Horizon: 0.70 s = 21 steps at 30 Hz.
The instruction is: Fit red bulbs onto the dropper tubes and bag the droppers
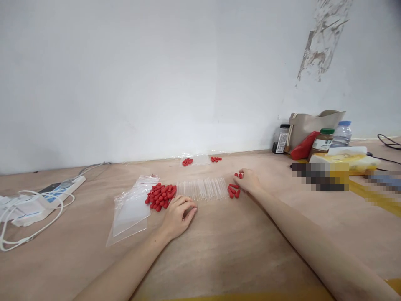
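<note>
My right hand (249, 180) is at the right end of the layout, its fingertips closed on a red rubber bulb (240, 175). Another red bulb lies right beside those fingertips, and several more (232, 192) are just below them. My left hand (180, 215) rests on the table with loosely curved fingers, thumb apart, and nothing seen in it. Its fingers lie by a heap of red rubber bulbs (160, 195) and the near edge of a row of thin clear tubes (202, 189). The row stretches between the heap and the small right-hand group.
Clear zip bags (130, 215) lie left of the heap. By the wall is a clear bag (200, 159) with red bulbs at both ends. A power strip (59, 195) with white cables is at left. Bottles, a jar (321, 144), a grey bag (310, 123) and a tissue pack (341, 162) stand right.
</note>
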{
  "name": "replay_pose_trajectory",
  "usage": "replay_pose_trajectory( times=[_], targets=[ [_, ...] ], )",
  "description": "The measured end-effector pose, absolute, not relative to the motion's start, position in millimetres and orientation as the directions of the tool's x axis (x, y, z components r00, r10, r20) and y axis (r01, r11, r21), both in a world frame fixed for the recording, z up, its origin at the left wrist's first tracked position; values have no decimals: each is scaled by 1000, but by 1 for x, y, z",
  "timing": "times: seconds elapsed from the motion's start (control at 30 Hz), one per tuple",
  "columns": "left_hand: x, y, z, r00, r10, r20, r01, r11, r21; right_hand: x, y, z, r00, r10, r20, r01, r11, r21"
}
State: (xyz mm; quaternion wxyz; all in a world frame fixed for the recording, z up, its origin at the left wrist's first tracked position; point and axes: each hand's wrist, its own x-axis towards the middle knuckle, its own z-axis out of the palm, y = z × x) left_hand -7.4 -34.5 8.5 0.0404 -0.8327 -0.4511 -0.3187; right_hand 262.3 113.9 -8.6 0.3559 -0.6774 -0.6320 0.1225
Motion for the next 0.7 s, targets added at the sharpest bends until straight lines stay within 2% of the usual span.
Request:
replay_pose_trajectory(
  times=[0.13,0.3,0.43,0.6,0.7],
  targets=[
    [-7,-34,9,384,734,559,780,-582,228,268,109,-7,151,945,289,761,75,-644],
    [-7,-34,3,320,745,586,803,-541,251,268,96,0,-3,964,265,750,177,-637],
    [-9,-33,4,251,759,601,854,-465,231,264,88,6,-132,974,184,745,219,-630],
    [-5,-12,22,146,856,495,965,-233,119,264,85,10,-236,963,127,744,263,-614],
    [5,14,33,34,892,451,988,-97,118,263,84,10,-265,955,134,749,292,-595]
  ],
)
